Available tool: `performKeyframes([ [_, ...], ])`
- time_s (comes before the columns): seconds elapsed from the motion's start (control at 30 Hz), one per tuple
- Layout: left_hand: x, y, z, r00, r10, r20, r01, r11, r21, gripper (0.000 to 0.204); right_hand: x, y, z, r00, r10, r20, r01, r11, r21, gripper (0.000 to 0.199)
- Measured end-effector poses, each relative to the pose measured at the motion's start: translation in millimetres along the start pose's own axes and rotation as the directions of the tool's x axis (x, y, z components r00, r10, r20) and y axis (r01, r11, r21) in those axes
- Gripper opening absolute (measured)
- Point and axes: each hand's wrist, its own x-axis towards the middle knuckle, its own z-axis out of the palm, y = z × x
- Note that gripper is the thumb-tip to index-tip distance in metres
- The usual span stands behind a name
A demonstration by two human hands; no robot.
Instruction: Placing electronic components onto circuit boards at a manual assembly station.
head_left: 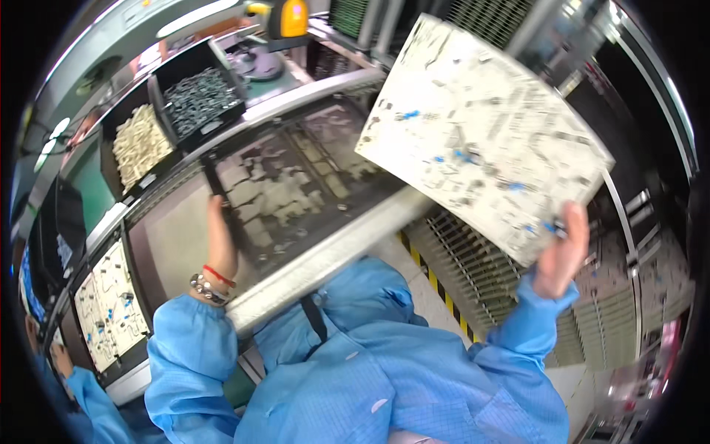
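A large pale circuit board panel (481,140) with small blue and dark components is held up at the right, tilted. My right hand (560,255) grips its lower right corner, somewhat blurred by motion. At the left, my left hand (223,240), with a red string and a beaded bracelet at the wrist, closes on the left edge of a dark carrier tray (277,255). That tray has pale patterned cut-outs and lies on the conveyor rails. Most of the left fingers are hidden or seen edge-on.
Black bins of cream parts (140,148) and dark grey parts (200,100) stand beyond the conveyor rail (325,259). Another populated board (111,307) lies at the left, near another person's blue sleeve (96,407). A slotted rack (470,259) stands at the right, beside yellow-black floor tape (440,288).
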Motion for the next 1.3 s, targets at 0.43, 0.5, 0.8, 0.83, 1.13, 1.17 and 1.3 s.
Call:
performKeyframes([
  [0.43, -15.8, 70.7, -12.5, 0.947, 0.290, 0.137, -0.320, 0.865, 0.387, 0.073, 55.3, 154.0, 254.8, 0.721, 0.517, 0.462, -0.682, 0.650, 0.337, 0.043],
  [0.5, -19.6, 83.2, -8.2, 0.942, 0.300, 0.152, -0.337, 0.846, 0.414, 0.077, 61.9, 166.6, 264.8, 0.697, 0.542, 0.469, -0.709, 0.619, 0.338, 0.045],
  [0.8, -6.3, 75.8, 0.7, 0.969, 0.189, 0.162, -0.239, 0.885, 0.399, 0.077, 84.8, 196.2, 280.9, 0.693, 0.550, 0.466, -0.707, 0.645, 0.291, 0.045],
  [0.83, -5.6, 75.4, 1.0, 0.970, 0.182, 0.162, -0.233, 0.888, 0.397, 0.077, 87.4, 199.4, 280.2, 0.687, 0.541, 0.485, -0.710, 0.641, 0.291, 0.045],
  [1.13, -6.0, 76.5, 2.1, 0.963, 0.199, 0.184, -0.255, 0.893, 0.370, 0.079, 89.7, 202.6, 283.5, 0.667, 0.547, 0.506, -0.727, 0.626, 0.281, 0.044],
  [1.17, -7.0, 76.7, 2.0, 0.960, 0.211, 0.186, -0.269, 0.881, 0.389, 0.079, 88.6, 201.0, 284.4, 0.668, 0.555, 0.496, -0.726, 0.632, 0.270, 0.044],
  [1.3, -9.0, 73.5, 0.3, 0.954, 0.206, 0.216, -0.280, 0.869, 0.408, 0.082, 97.6, 208.6, 282.3, 0.633, 0.516, 0.577, -0.757, 0.571, 0.319, 0.042],
])
